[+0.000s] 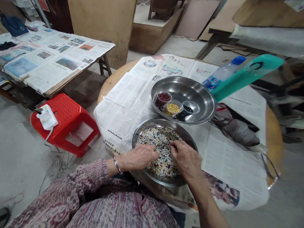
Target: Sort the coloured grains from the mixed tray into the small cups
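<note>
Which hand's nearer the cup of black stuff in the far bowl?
Right. The right hand is at the right side of the near bowl, almost straight below the cup in the picture; the left hand is at that bowl's left, farther away.

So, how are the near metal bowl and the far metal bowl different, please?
The near bowl holds loose mixed grains; the far bowl holds small cups of red, yellow and black pieces. The left hand and right hand reach into the near bowl; neither is at the far bowl. The far bowl shows bare metal inside, while grains cover most of the near bowl's bottom. Both are round, shiny metal.
</note>
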Available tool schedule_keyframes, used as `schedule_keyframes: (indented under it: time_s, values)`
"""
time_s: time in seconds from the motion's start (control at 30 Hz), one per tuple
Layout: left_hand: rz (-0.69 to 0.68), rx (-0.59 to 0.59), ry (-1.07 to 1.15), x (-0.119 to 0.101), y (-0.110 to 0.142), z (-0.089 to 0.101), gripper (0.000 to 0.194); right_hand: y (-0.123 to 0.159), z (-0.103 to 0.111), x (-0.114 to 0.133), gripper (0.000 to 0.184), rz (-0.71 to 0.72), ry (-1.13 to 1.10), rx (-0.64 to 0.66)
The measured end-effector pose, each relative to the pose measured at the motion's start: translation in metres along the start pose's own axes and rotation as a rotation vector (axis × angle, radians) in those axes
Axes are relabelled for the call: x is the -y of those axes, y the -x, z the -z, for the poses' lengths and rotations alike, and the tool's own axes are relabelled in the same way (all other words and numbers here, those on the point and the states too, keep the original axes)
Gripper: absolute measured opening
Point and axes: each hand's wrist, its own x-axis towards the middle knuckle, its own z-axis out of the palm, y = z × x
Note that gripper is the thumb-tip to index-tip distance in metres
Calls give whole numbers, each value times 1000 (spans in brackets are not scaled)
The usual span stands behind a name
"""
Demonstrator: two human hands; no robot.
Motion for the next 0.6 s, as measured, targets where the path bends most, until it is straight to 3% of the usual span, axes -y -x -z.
schedule_keyframes:
  time_s: [0.07, 0.23, 0.47, 0.6]
  values:
    - [33, 3, 11, 5, 1, 6, 13, 9, 6, -1, 19, -18, 33, 19]
    - [176, -189, 36, 15, -5, 16, 20, 27, 16, -2, 17, -15, -66, 47]
    - [153, -125, 37, 15, -25, 13, 22, 37, 15, 3, 20, -62, -204, 7]
    - [196, -192, 89, 13, -17, 14, 18, 37, 18, -2, 19, -145, -302, 28]
